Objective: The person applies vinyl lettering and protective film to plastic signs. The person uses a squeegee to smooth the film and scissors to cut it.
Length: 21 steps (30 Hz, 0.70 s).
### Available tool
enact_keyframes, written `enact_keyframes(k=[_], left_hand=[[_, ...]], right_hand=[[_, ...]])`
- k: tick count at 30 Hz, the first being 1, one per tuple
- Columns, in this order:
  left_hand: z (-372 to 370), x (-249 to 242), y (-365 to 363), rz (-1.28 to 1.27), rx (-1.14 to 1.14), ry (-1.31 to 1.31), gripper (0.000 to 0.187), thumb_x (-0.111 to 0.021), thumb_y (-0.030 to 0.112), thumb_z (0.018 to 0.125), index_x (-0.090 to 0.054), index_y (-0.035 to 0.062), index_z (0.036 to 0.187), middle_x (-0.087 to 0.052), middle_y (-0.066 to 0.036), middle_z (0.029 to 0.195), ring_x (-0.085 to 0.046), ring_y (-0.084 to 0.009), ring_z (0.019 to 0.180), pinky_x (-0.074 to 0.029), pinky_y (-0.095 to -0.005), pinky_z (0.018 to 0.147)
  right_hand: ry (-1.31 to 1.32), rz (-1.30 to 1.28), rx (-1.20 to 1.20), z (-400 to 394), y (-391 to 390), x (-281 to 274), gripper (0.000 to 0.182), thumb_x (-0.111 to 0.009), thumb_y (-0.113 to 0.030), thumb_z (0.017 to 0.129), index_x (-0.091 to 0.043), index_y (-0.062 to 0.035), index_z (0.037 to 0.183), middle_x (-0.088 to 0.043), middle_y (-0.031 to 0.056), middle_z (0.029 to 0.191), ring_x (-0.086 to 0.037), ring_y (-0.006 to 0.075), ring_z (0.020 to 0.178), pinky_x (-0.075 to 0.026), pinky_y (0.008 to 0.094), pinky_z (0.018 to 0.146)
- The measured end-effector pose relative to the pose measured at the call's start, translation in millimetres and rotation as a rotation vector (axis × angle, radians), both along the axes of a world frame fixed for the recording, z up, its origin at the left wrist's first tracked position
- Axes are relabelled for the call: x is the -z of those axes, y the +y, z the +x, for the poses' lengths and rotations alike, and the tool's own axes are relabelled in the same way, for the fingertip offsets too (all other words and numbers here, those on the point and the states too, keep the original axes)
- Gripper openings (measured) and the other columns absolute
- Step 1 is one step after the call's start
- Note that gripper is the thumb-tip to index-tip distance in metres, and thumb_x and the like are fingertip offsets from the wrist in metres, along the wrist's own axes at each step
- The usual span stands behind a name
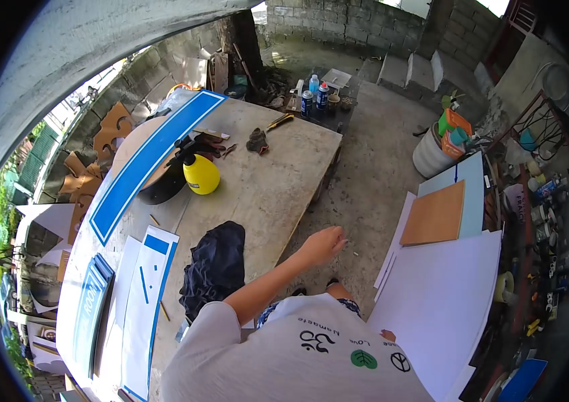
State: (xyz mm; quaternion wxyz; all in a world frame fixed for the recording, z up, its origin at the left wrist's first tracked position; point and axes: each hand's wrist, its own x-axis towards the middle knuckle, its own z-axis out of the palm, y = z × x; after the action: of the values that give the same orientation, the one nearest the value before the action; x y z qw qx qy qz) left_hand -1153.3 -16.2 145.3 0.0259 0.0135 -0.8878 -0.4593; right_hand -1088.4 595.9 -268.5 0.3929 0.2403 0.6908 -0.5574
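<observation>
My left hand (323, 244) is out in front at the end of a bare arm, over the concrete floor (365, 181) just off the table (277, 194) edge. Fingers loosely curled with the tips pinched together; can't tell if anything is between them, too small. My right hand (387, 334) barely shows, just fingertips resting on the near edge of the white sheet (438, 301); open or closed, can't tell. That sheet is flat, smooth, rectangular, lying on the floor to my right, long axis running away from me toward the bucket (428, 155). Beyond it, a tan board (436, 214), matte, rectangular, lying on a pale blue panel (473, 181), same orientation. On the table near my arm: a dark cloth (216, 268), crumpled, soft. Further up, a yellow spray bottle (200, 173), round glossy plastic, upright, black pump head. Long blue sign (154, 161) with white border runs diagonally along the table's left side, long axis pointing to the far corner. White-and-blue panels (147, 295) lie flat near me. Spray cans (316, 97) stand past the far end. Table top is rough, worn ply.
</observation>
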Motion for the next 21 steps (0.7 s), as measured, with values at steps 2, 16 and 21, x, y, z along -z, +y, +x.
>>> enact_keyframes(k=[2, 16, 21], left_hand=[[-20.8, -1.4, -11.3, 0.004, -0.011, -0.017, 0.023, -0.055, 0.024, 0.093, -0.055, 0.0023, 0.101, -0.062, -0.017, 0.094, -0.062, -0.0349, 0.089, -0.049, -0.0430, 0.078], [37.7, 75.0, -152.6, 0.178, -1.200, -0.249, 0.026, -0.060, 0.023, 0.092, -0.060, -0.0013, 0.099, -0.067, -0.017, 0.087, -0.067, -0.0281, 0.078, -0.051, -0.0364, 0.071], [106.6, 67.0, -210.1, 0.317, -1.732, 0.051, 0.025, -0.051, 0.024, 0.099, -0.059, 0.0007, 0.102, -0.066, -0.006, 0.088, -0.063, -0.0139, 0.074, -0.050, -0.0274, 0.071]], right_hand=[[-0.233, -0.241, -0.127, -35.4, -28.0, 30.8, 0.030, -0.057, -0.029, 0.089, -0.057, -0.0063, 0.108, -0.062, 0.0111, 0.086, -0.061, 0.0256, 0.066, -0.048, 0.0442, 0.057], [0.177, 0.275, -0.883, -582.7, -380.4, -22.6, 0.019, -0.049, -0.009, 0.080, -0.064, -0.0031, 0.070, -0.059, 0.0101, 0.063, -0.058, 0.0220, 0.051, -0.043, 0.0368, 0.043], [-0.237, 0.033, -1.047, -661.1, -639.5, -218.2, 0.015, -0.051, -0.011, 0.085, -0.064, -0.0018, 0.085, -0.056, 0.0045, 0.062, -0.054, 0.0166, 0.055, -0.053, 0.0372, 0.061]])
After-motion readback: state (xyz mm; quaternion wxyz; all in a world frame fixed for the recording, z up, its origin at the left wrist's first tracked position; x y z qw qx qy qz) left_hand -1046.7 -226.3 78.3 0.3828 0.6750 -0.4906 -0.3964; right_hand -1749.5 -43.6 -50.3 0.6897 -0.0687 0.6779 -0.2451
